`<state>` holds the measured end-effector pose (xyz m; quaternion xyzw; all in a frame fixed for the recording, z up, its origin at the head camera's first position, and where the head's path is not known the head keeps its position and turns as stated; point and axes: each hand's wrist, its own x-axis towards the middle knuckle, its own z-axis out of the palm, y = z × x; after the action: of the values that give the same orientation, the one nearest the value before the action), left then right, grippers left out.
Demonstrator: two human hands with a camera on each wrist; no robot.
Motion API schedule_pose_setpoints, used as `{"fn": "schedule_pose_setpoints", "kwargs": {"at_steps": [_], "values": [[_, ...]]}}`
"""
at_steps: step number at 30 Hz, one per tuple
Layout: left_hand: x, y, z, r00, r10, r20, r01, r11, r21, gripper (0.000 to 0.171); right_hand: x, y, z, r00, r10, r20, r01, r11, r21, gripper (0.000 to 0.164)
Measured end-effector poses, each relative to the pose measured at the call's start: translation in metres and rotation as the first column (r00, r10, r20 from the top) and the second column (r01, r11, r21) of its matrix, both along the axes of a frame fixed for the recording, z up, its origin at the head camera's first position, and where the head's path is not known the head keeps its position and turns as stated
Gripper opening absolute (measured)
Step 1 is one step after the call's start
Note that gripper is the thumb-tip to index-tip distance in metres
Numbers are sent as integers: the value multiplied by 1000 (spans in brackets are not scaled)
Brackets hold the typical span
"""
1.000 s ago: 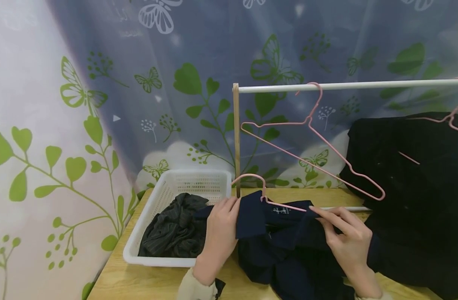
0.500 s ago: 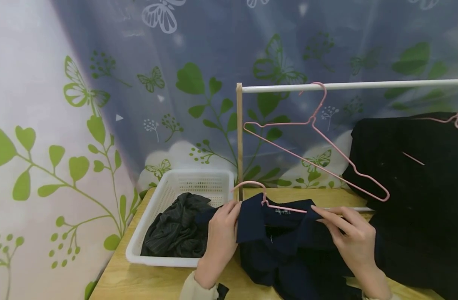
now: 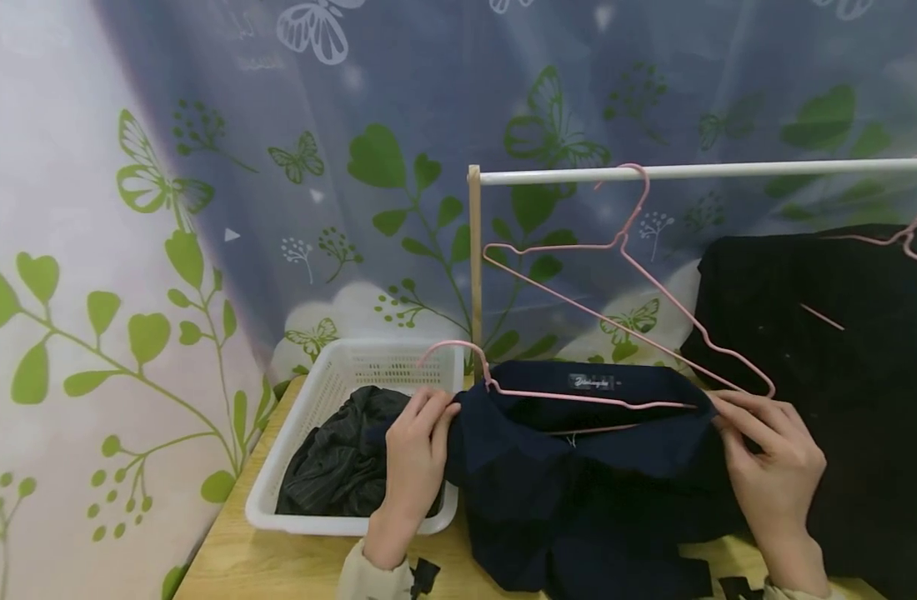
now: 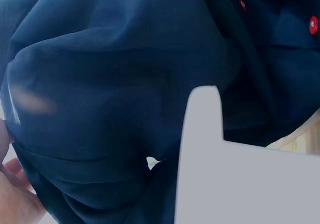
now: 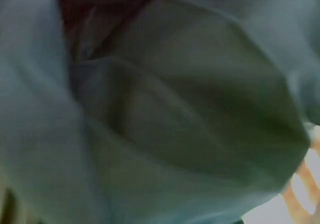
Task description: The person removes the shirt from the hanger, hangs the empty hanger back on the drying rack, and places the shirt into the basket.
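Observation:
A navy collared shirt is stretched between both hands over the table, its neck opening spread and a label showing inside the back. My left hand pinches the fabric at the neck's left side, and its fingertips also show at the edge of the left wrist view. On the opposite side, my right hand pinches the cloth beside the tip of a pink hanger. That hanger lies across the neck opening with its hook pointing left; its lower bar is partly hidden inside. Red buttons show on the shirt front. Blurred cloth fills the right wrist view.
A white plastic basket with dark striped clothing stands on the wooden table at left. Behind the shirt, a second pink hanger hangs from a white rail. A black garment hangs at right.
Both hands have moved apart, the left leftward and the right rightward, widening the shirt's neck. The hanger's hook has shifted left and more of its upper arm shows.

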<state>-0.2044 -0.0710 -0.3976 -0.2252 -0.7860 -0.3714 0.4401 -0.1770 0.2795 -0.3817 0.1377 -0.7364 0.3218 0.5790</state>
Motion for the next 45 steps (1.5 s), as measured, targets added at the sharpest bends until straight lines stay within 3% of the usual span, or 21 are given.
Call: {"fn": "schedule_pose_setpoints", "kwargs": {"at_steps": [4,11,18,27,32,36,40,45], "values": [[0,0,0,1000,-2,9,2,1000,-4,5,3,2,2,996,-2,94,-5,997,73,15],[2,4,0,1000,-24,5,25,999,-26,4,21,-15,14,987,0,158,-7,999,46,27],[4,9,-2,998,-54,22,54,998,-39,6,32,-21,19,958,-100,270,52,983,179,32],[1,4,-1,998,-63,-2,63,998,2,6,35,-18,20,930,-241,278,191,962,196,29],[0,-3,2,994,-109,-11,109,993,37,2,33,-11,21,934,-275,230,245,958,148,27],[0,-6,5,989,-143,-36,146,986,78,6,32,-6,21,949,-213,232,204,977,64,26],[0,-7,7,987,-156,-38,159,984,80,6,32,-2,21,948,-105,300,121,992,-38,29],[0,-9,6,989,-147,21,143,983,113,7,31,0,21,881,75,468,-30,994,-102,40]]}}
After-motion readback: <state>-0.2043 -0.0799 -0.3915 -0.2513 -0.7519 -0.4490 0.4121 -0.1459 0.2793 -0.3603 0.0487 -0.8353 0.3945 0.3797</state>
